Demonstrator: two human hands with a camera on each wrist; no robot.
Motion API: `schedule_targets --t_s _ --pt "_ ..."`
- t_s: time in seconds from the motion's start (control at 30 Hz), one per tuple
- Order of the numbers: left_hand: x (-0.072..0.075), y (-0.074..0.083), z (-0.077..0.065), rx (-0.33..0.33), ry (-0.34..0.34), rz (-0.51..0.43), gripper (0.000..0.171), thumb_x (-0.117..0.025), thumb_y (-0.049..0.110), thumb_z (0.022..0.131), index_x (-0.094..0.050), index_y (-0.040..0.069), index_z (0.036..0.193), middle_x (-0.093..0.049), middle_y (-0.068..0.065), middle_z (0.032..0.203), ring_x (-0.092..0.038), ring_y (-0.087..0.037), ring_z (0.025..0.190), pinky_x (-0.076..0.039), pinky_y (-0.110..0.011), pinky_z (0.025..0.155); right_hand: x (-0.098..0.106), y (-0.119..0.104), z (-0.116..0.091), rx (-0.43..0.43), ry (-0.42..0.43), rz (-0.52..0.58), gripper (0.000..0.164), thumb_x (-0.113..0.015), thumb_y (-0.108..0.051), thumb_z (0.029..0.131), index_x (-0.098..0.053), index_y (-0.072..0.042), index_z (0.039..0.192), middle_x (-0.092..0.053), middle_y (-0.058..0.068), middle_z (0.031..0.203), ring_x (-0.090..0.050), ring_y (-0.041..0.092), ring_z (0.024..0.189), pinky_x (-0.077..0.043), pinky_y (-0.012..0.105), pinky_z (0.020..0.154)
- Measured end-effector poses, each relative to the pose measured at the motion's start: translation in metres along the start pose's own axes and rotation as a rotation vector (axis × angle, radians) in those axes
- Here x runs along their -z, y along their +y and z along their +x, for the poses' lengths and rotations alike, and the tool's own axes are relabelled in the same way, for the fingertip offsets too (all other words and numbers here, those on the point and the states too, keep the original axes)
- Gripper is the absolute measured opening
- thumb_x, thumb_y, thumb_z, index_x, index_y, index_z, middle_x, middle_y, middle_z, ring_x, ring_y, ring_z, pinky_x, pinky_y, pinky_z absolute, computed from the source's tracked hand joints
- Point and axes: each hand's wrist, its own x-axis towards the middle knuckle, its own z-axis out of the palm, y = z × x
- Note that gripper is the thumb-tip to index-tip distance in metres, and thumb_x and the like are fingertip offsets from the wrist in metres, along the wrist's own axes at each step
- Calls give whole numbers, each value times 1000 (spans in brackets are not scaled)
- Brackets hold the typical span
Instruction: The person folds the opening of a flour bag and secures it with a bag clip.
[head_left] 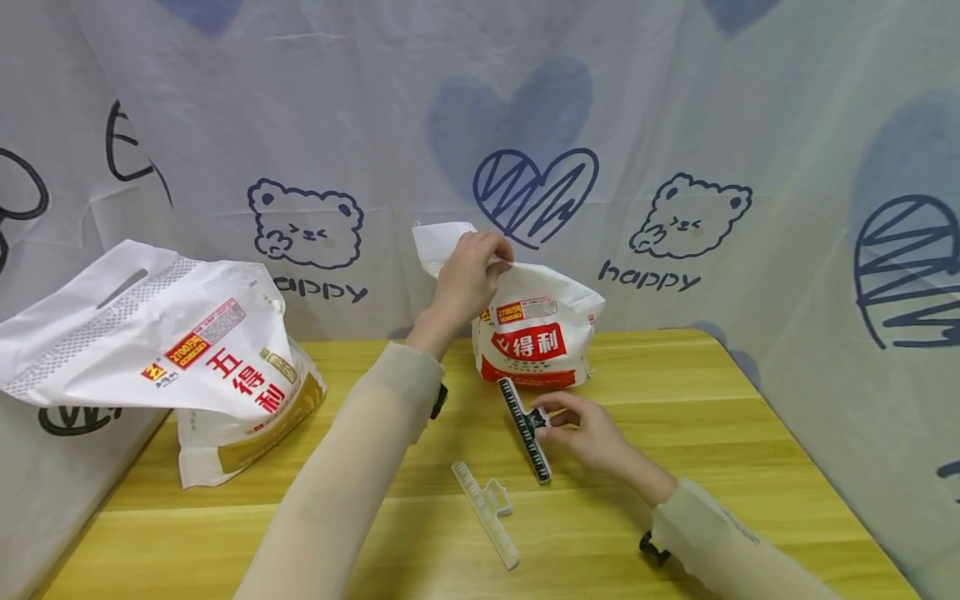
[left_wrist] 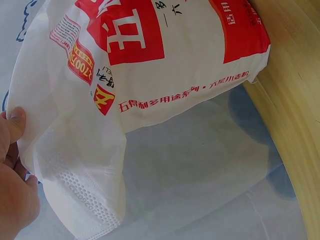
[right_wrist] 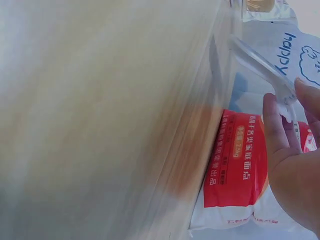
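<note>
My left hand (head_left: pixel 471 271) pinches the folded-over top of a white and red flour bag (head_left: pixel 536 283) at the back of the table. In the left wrist view, the fingers and thumb of that hand (left_wrist: pixel 15 180) are at the bag's edge, beside its perforated upper band (left_wrist: pixel 82 195). The thumb and fingers of my right hand (head_left: pixel 588 433) pinch the grip of a long black bag clip (head_left: pixel 523 429), in front of the flour bag. In the right wrist view the clip (right_wrist: pixel 262 65) looks pale and slants away from the fingers.
A clear-and-white bag clip (head_left: pixel 486 517) lies on the wooden table (head_left: pixel 660 533) near the front. To the left leans a second, larger flour bag (head_left: pixel 247 367) with a handle slot in its top. A printed curtain (head_left: pixel 390 125) hangs behind the table and at both sides.
</note>
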Motion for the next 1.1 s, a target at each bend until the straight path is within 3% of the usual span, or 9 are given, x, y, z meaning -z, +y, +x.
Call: schedule_targets --t_s 0.2,0.5,0.67,0.93,1.1 --pt "1 0 -1 -1 2 2 9 -67 3 100 -68 10 106 -69 -4 115 -57 -22 114 -52 -33 98 4 -3 -6 -25 87 18 35 -74 -4 95 -69 -7 129 -71 16 124 -69 32 109 -58 29 90" --pt "0 -1 0 -19 3 -4 10 -67 2 99 -68 10 106 -69 -4 114 -57 -22 113 -52 -32 97 12 -10 -10 -1 193 25 35 -74 -4 95 -69 -5 130 -72 17 123 -70 34 107 -59 25 86" --pt "1 0 -1 -15 -4 -3 11 -67 2 99 -68 10 106 -69 -4 114 -57 -22 113 -52 -32 97 16 -16 -10 17 264 19 35 -74 -6 96 -70 -5 130 -71 16 127 -70 25 106 -57 22 89" --pt "1 0 0 -11 -5 3 11 -67 2 99 -68 10 107 -69 -4 114 -57 -22 113 -52 -32 97 25 -27 -6 81 350 131 35 -72 1 96 -68 3 131 -66 23 133 -65 9 99 -58 22 89" --pt "0 -1 0 -19 -5 1 11 -68 2 99 -68 10 107 -69 -4 114 -57 -22 113 -52 -31 97 33 -36 -3 113 420 108 34 -72 1 96 -68 5 129 -67 22 130 -64 5 99 -57 20 89"
